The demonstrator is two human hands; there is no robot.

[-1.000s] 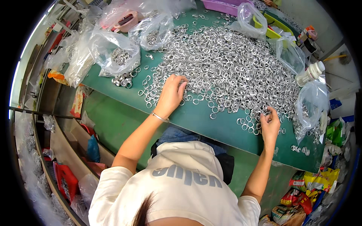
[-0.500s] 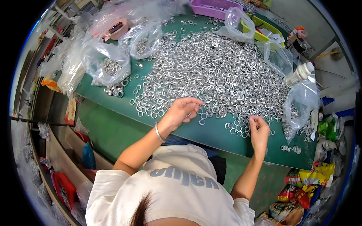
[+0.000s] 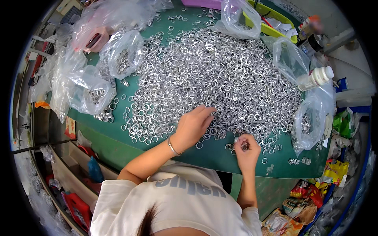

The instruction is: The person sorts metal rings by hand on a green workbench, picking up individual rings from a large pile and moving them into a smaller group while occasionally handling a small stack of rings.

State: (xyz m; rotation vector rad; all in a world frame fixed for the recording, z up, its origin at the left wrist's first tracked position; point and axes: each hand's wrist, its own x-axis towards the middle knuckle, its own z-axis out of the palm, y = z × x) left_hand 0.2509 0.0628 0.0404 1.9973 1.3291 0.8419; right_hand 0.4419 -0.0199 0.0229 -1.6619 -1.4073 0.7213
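So the main thing here is a huge pile of metal rings (image 3: 220, 70) spread over a green surface (image 3: 216, 154), and I'll place everything off that pile. The left hand (image 3: 193, 128) is at its near edge, fingers bent with a gap to the thumb, tips right at the rings. Can't tell whether they've pinched one. The right hand (image 3: 247, 152) is just off the near edge, further right, fingers curled in with what looks like a few rings in the grip.

Progress-wise, I'd call it nowhere near finished: the pile dwarfs everything else. There are rings in a clear bag (image 3: 88, 96) left of the pile, another bag (image 3: 128, 57) at its far-left side and a third bag (image 3: 309, 128) off its right side, but I can't tell if those are done or waiting. A little cluster of small pieces (image 3: 293, 161) also sits apart, near right of the pile.

As for direction, the rings are round so no real long axis. Strays by the left edge mostly lie flat, holes up; inside the pile they tilt every which way. The pile itself seems to stretch widest left to right.
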